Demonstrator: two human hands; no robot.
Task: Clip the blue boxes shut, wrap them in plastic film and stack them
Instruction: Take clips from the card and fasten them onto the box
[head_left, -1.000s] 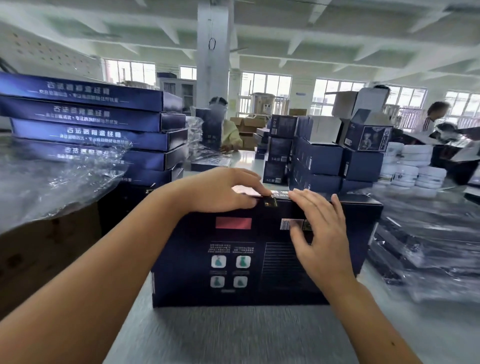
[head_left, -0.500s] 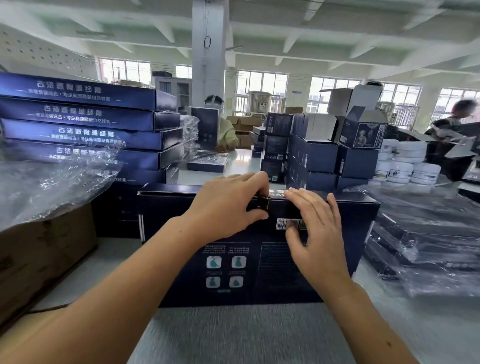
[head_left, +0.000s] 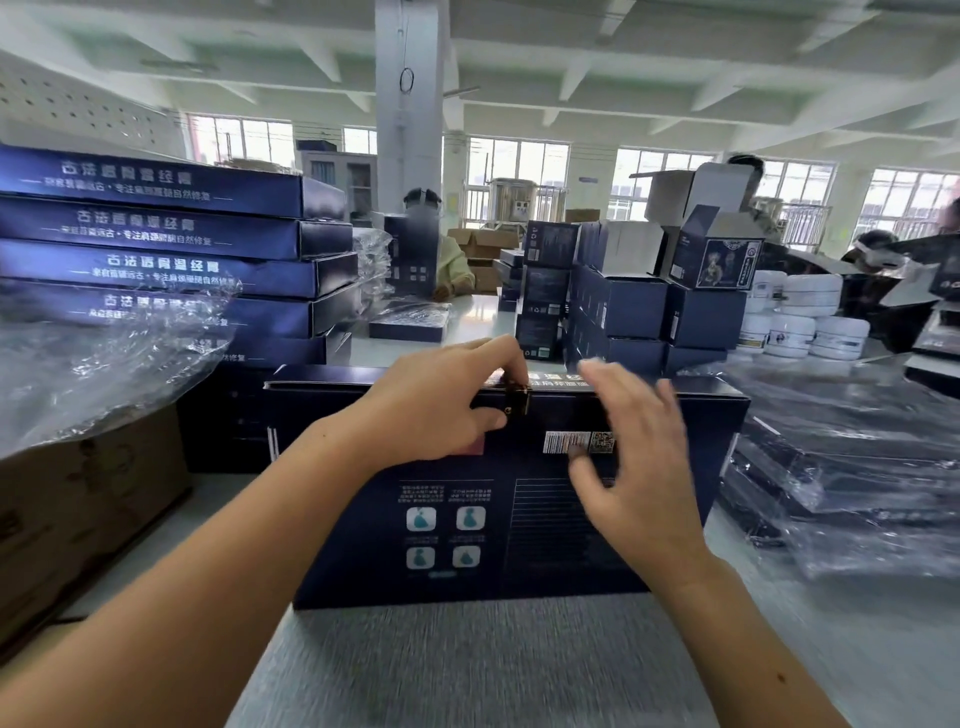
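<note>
While the left hand (head_left: 441, 410) is pinching the clasp (head_left: 517, 400) between thumb and curled fingers, the box (head_left: 467, 519) is standing on its long edge at the middle of the table (head_left: 467, 670), printed face toward the camera. The clasp is sitting on the box's top edge, at 12 o'clock from its centre, so the clipping seems to be under way rather than finished. This box is carrying no film, which means wrapping and stacking are waiting.

Some work appears done: wrapped boxes (head_left: 841, 467) are lying at 3 o'clock, and a stack (head_left: 156, 228) is rising at 10 o'clock. Loose film (head_left: 93, 364) is draping over a carton (head_left: 78, 504) at 9 o'clock.

The right hand (head_left: 639, 457) is blurring, fingers spread and holding nothing, in front of the box's face by the barcode; whether it is touching the box I cannot tell. Both forearms are reaching in from 6 o'clock, the hands just beside each other.
</note>
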